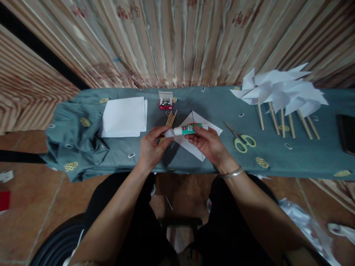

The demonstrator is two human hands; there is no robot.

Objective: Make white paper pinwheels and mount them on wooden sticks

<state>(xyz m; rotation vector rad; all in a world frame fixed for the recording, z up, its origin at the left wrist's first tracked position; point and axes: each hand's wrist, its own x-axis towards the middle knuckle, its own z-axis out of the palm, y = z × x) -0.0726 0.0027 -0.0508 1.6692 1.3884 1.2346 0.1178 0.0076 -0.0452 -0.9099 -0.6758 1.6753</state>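
Over the table, my right hand [206,142] grips a green and white glue stick [189,129], held nearly level. My left hand [154,145] pinches the glue stick's pale cap [168,133] at its left end. Cap and tube meet or almost meet; I cannot tell whether they are joined. Beneath both hands lies a white paper square [194,149] with crease or cut lines running in from its corners. Several wooden sticks [172,117] lie behind my left hand, partly hidden by it.
White paper sheets [123,117] are stacked at the left. A small red box [165,105] of metal pins stands open at the back. Green-handled scissors [240,140] lie right of the paper square. Several paper pinwheels [283,90] on sticks lie farther right, before a dark object [346,133] at the edge.
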